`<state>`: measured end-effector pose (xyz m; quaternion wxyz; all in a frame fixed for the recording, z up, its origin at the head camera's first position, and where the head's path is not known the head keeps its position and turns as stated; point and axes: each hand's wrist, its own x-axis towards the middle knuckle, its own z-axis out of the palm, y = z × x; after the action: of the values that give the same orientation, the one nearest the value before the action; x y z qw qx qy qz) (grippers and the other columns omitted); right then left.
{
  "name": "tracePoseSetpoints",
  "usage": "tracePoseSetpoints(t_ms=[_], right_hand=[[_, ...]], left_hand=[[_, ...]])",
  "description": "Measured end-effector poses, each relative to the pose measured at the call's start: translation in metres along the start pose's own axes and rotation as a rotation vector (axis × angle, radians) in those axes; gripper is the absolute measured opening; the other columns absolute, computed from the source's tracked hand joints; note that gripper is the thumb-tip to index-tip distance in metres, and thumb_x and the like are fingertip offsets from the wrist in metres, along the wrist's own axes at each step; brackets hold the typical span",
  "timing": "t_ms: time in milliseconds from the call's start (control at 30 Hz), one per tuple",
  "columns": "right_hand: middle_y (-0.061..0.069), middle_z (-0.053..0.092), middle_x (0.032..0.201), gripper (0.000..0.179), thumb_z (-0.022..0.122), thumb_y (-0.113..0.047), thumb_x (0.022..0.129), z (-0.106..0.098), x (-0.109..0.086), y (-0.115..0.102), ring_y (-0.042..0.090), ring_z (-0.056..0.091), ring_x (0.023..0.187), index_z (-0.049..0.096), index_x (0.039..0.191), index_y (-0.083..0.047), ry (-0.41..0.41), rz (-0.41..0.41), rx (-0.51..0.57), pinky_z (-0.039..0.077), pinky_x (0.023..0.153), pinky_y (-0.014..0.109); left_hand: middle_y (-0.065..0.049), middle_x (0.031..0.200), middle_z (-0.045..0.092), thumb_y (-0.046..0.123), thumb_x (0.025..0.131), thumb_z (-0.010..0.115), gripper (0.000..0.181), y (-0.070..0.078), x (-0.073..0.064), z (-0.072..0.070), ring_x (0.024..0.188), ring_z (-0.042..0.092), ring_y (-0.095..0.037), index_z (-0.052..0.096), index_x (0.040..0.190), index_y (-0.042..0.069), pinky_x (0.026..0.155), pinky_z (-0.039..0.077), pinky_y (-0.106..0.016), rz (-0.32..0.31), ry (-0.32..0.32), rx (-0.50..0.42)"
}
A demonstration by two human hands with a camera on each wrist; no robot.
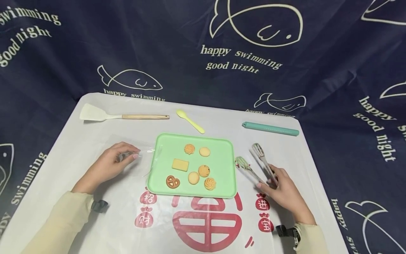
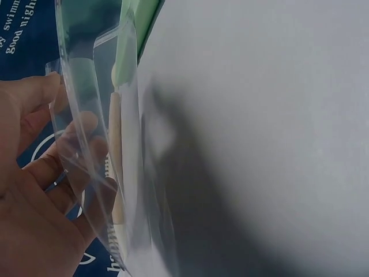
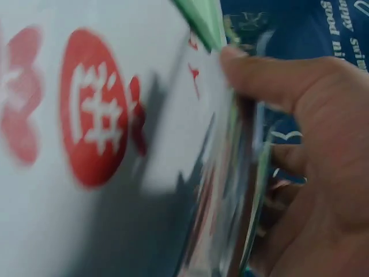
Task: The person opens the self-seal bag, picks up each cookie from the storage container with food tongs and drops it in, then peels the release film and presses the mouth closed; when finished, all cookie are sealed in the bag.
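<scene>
A clear plastic bag [image 2: 81,86] is pinched between the thumb and fingers of my left hand [image 1: 112,162], left of the green tray [image 1: 219,151]. The bag's transparent edge reaches the tray's left side in the head view. My right hand [image 1: 285,190] grips a pair of metal tongs [image 1: 258,151] right of the tray, their two heads spread apart and pointing up and left. On the tray lie several cookies, among them a rectangular biscuit [image 1: 180,165], a brown pretzel [image 1: 172,182], a swirl cookie [image 1: 189,149] and a chip-dotted round cookie [image 1: 204,171]. The right wrist view is blurred.
Behind the tray, a white spatula [image 1: 93,113] with a wooden handle lies at left, and a yellow spoon [image 1: 190,121] lies near the middle. A teal stick-shaped object [image 1: 270,128] rests at back right. Dark printed cloth [image 1: 177,42] hangs behind the white table [image 1: 117,218].
</scene>
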<state>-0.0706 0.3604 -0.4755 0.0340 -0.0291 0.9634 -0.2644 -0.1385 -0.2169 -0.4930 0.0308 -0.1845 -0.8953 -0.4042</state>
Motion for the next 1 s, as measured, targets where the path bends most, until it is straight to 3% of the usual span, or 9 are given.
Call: tracePoseSetpoints(t_ms=[67, 167, 300, 367, 667, 833, 1000], right_hand=[[0.011, 0.057, 0.114, 0.09, 0.083, -0.043, 0.085, 0.001, 0.007, -0.007, 0.024, 0.054, 0.091, 0.04, 0.153, -0.002, 0.029, -0.025, 0.04, 0.045, 0.078, 0.037], [0.007, 0.062, 0.115, 0.088, 0.086, -0.039, 0.083, 0.007, 0.022, -0.023, 0.02, 0.059, 0.093, 0.045, 0.152, -0.005, 0.038, -0.142, 0.054, 0.048, 0.08, 0.035], [0.004, 0.063, 0.128, 0.077, 0.087, -0.035, 0.084, 0.015, 0.046, -0.045, 0.022, 0.064, 0.104, 0.053, 0.147, -0.007, -0.005, -0.315, 0.012, 0.053, 0.087, 0.046], [0.001, 0.063, 0.131, 0.07, 0.086, -0.032, 0.085, 0.017, 0.055, -0.053, 0.021, 0.064, 0.107, 0.057, 0.145, -0.01, -0.027, -0.357, -0.019, 0.053, 0.088, 0.047], [0.002, 0.069, 0.123, 0.054, 0.084, -0.027, 0.086, 0.026, 0.081, -0.065, 0.024, 0.065, 0.112, 0.067, 0.134, -0.01, -0.058, -0.396, -0.088, 0.052, 0.093, 0.048], [0.002, 0.071, 0.118, 0.048, 0.083, -0.026, 0.087, 0.028, 0.085, -0.067, 0.02, 0.066, 0.103, 0.069, 0.131, -0.012, -0.064, -0.391, -0.097, 0.053, 0.088, 0.046], [0.002, 0.071, 0.117, 0.047, 0.084, -0.026, 0.086, 0.028, 0.083, -0.067, 0.023, 0.067, 0.105, 0.071, 0.129, -0.011, -0.05, -0.394, -0.099, 0.053, 0.089, 0.048]], left_hand=[[-0.001, 0.114, 0.068, 0.021, 0.099, 0.07, 0.017, 0.0, 0.0, 0.0, 0.1, 0.06, -0.021, 0.075, 0.111, 0.01, 0.075, 0.047, -0.036, 0.002, -0.003, 0.002], [-0.001, 0.112, 0.068, 0.02, 0.099, 0.07, 0.016, -0.001, -0.004, -0.002, 0.097, 0.059, -0.019, 0.075, 0.111, 0.01, 0.073, 0.046, -0.033, -0.009, 0.007, 0.012], [0.0, 0.112, 0.068, 0.019, 0.099, 0.07, 0.015, 0.0, -0.007, -0.002, 0.097, 0.059, -0.019, 0.075, 0.11, 0.01, 0.073, 0.045, -0.031, -0.023, 0.021, 0.01], [-0.001, 0.113, 0.068, 0.02, 0.099, 0.07, 0.016, 0.0, -0.006, 0.0, 0.099, 0.059, -0.02, 0.075, 0.111, 0.01, 0.074, 0.045, -0.032, -0.022, 0.013, 0.002], [-0.003, 0.114, 0.068, 0.019, 0.099, 0.07, 0.016, 0.003, 0.001, 0.004, 0.093, 0.057, -0.02, 0.075, 0.11, 0.008, 0.071, 0.047, -0.034, -0.016, 0.011, 0.0], [-0.003, 0.114, 0.068, 0.019, 0.099, 0.07, 0.017, 0.003, 0.002, 0.004, 0.092, 0.057, -0.019, 0.075, 0.111, 0.008, 0.07, 0.047, -0.034, -0.009, 0.017, 0.007], [-0.004, 0.113, 0.068, 0.018, 0.099, 0.07, 0.016, 0.002, 0.003, 0.004, 0.092, 0.057, -0.019, 0.075, 0.11, 0.007, 0.071, 0.046, -0.033, -0.006, 0.024, 0.006]])
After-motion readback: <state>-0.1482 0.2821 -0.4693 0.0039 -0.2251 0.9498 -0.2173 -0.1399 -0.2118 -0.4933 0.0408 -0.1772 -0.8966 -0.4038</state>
